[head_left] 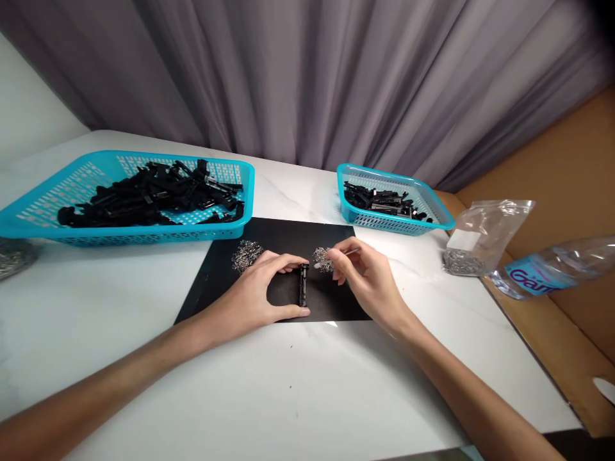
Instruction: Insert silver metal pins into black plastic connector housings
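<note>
My left hand [262, 291] grips a slim black plastic part [303, 285] by its two ends, thumb at the near end and fingers at the far end. The part is over a black mat [283, 298]. In my right hand [368, 275] is a thin, light-coloured stick-like tool [324, 264], pinched between thumb and fingers, its tip pointing left, a little apart from the black part. Beneath that tip lies a pile of small metal pieces [321, 256]. Another pile of small metal pieces [246, 255] sits beyond my left hand.
A large blue basket [247, 192] of black parts stands at the back left, a smaller blue basket [384, 222] of similar parts at the back right. Rightward are a clear bag [485, 237] of metal pieces and a plastic bottle [552, 269]. Another bag [14, 257] lies far left.
</note>
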A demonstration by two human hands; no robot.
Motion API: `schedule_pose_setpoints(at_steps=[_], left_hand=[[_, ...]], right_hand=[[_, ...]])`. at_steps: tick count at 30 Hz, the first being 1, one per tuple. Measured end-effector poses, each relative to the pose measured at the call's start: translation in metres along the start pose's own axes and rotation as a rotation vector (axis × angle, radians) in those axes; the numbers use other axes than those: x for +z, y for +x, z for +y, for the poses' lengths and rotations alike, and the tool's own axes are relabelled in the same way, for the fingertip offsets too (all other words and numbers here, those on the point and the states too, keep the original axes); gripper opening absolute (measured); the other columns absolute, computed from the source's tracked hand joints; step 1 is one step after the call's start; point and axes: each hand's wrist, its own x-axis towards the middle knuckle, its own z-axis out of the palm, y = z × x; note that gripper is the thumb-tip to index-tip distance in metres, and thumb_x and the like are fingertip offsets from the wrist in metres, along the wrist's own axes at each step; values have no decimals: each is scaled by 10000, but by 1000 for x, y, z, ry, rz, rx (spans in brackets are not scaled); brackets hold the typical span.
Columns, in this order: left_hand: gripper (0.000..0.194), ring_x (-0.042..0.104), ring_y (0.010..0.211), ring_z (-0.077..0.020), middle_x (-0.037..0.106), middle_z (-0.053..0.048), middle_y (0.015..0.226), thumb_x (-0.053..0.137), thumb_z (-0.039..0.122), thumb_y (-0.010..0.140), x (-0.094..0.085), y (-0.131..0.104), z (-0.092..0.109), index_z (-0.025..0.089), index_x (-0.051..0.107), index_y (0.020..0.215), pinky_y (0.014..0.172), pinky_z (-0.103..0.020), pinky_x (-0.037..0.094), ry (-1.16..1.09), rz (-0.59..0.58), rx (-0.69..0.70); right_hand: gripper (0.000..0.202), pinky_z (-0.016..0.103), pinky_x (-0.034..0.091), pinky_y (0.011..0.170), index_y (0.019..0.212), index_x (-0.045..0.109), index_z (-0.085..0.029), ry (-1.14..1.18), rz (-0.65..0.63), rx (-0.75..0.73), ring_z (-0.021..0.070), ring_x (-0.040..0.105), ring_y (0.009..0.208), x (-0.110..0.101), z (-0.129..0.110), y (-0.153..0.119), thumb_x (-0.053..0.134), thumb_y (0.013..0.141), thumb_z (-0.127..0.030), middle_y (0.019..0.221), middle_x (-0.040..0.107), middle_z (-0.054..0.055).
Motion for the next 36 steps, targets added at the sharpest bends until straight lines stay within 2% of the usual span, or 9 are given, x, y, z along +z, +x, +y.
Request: schedule_pose_setpoints(at_steps=[2,6,10,15,17,20,23,27,36], left_hand=[[646,616,1119,-284,609,-41,1166,870,477,719,0,0,-1,317,637,1300,1047,-478,524,4,14,9],[645,619,1096,-283,619,-45,1156,872,485,713,2,2,-3,305,643,1289,1023,-478,538,10,33,34],[645,609,1108,-283,623,-50,1173,871,486,722,2,1,-4,297,632,1291,1016,-475,536,26,29,43],[571,543,1187,-275,630,-26,1218,841,385,785,3,-6,0,308,583,1288,1040,-450,509,69,67,153],[544,513,1217,-262,624,-9,1248,807,305,821,3,-8,2,318,554,1302,1058,-434,490,88,91,227],[540,502,1219,-251,620,-6,1269,775,219,834,4,-9,3,309,535,1310,1053,-415,486,94,131,276],[565,505,1221,-251,623,-13,1266,768,192,831,5,-9,2,296,525,1331,1055,-415,483,101,152,289],[568,519,1206,-245,624,-18,1244,774,209,831,6,-10,0,285,512,1330,1046,-411,488,104,165,298],[552,528,1189,-248,626,-17,1225,779,234,826,7,-8,-1,280,514,1308,1024,-406,494,114,169,287]], right_hand=[[229,257,522,599,889,580,-211,8,-27,6,122,624,618,4,3,-2,572,1021,-398,775,665,5],[282,265,523,679,890,539,-223,-55,-55,-73,127,640,697,9,9,-3,440,1081,-405,839,656,12],[336,264,488,670,884,517,-231,-222,-137,-138,135,589,686,8,8,-2,316,1117,-369,780,590,-2],[293,319,526,750,1102,640,-212,-563,-203,-226,203,662,895,3,2,-2,364,1106,-311,1019,655,77],[288,325,544,747,1207,635,-200,-568,-204,-287,210,681,918,3,1,-5,379,1100,-273,1060,672,94],[252,309,567,772,1266,602,-195,-432,-184,-349,186,701,920,3,2,-9,427,1087,-228,1078,703,87],[174,300,578,768,1191,606,-205,-343,-137,-367,168,708,890,4,2,-12,497,1055,-196,1048,722,68],[97,304,556,691,1032,636,-195,-389,-79,-442,170,671,790,3,0,-12,570,994,-136,887,716,45],[107,296,529,686,1050,637,-162,-542,-56,-561,166,628,751,7,3,-11,541,1022,-125,872,704,62]])
